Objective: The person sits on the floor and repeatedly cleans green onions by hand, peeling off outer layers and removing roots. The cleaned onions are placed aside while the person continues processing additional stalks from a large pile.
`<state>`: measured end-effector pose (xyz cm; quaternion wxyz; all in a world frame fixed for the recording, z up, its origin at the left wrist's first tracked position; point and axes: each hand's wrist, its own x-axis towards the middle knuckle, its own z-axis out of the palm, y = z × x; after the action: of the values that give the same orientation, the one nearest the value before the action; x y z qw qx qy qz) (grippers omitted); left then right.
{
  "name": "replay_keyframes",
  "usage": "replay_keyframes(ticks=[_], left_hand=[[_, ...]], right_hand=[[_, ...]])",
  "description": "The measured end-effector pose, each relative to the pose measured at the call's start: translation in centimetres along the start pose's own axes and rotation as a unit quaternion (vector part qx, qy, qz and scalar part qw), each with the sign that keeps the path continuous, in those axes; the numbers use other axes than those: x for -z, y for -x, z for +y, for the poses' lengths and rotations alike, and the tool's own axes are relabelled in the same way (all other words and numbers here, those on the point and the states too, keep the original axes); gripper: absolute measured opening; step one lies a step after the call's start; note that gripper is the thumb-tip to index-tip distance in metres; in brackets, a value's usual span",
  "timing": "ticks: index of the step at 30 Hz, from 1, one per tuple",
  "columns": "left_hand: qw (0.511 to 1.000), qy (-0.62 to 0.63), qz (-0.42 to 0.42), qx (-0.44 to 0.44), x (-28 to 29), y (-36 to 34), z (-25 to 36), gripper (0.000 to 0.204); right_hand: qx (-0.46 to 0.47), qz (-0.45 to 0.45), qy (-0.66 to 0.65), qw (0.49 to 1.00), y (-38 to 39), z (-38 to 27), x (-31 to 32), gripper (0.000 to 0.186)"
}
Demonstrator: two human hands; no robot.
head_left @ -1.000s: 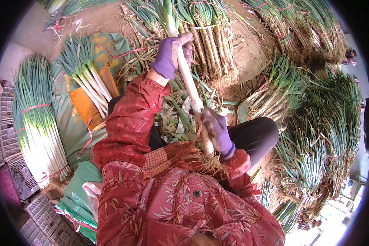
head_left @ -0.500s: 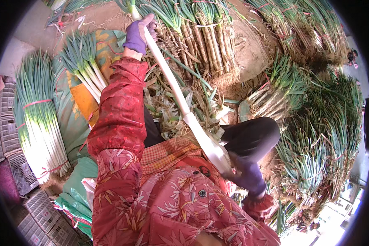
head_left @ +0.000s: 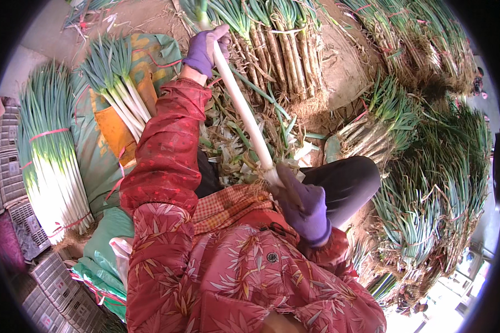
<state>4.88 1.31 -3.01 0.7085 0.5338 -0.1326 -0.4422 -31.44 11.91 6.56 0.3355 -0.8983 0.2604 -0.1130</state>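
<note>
My left hand (head_left: 205, 49), in a purple glove, grips the upper white stalk of a long green onion (head_left: 240, 105) near the start of its green leaves at the top centre. My right hand (head_left: 301, 202), also gloved in purple, is closed on the onion's lower end, above my lap. Below the onion lies a pile of peeled skins and trimmed leaves (head_left: 225, 150), between my legs. A checked cloth (head_left: 230, 202) covers my lap. Just beyond my left hand stand bundles of unpeeled onions (head_left: 289, 55) with brown stalks and roots.
At left are a banded bundle of white onions (head_left: 53, 166), a smaller group (head_left: 116, 94) on green and orange sacks (head_left: 86, 175), and stacked plastic crates (head_left: 25, 227). Large piles of unpeeled onions (head_left: 428, 188) fill the right, with more bundles (head_left: 411, 44) at back right.
My right hand pulled down toward the root end, leaving the stalk whiter, and has since moved back up. My left hand first moved up and left, then slightly right.
</note>
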Motion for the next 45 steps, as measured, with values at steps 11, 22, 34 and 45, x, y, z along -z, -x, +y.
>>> replay_keyframes(ticks=[11, 22, 34, 45], left_hand=[[0.996, 0.052, -0.029, -0.059, -0.8, 0.4, 2.1, 0.027], [0.957, -0.116, -0.086, -0.253, 6.1, 9.0, 3.1, 0.01], [0.828, -0.49, 0.266, 0.052, 41.4, 3.2, 6.1, 0.039], [0.885, -0.259, 0.347, 0.17, 54.7, 6.6, -22.3, 0.037]], right_hand=[[-0.096, 0.022, -0.488, 0.867, -4.0, 4.4, 0.0, 0.043], [0.001, -0.053, -0.206, 0.977, -10.5, 2.4, -9.5, 0.034], [-0.326, -0.171, -0.222, 0.903, -9.5, 12.8, -17.3, 0.017], [-0.362, -0.43, -0.141, 0.815, -15.8, 13.3, -14.3, 0.051]])
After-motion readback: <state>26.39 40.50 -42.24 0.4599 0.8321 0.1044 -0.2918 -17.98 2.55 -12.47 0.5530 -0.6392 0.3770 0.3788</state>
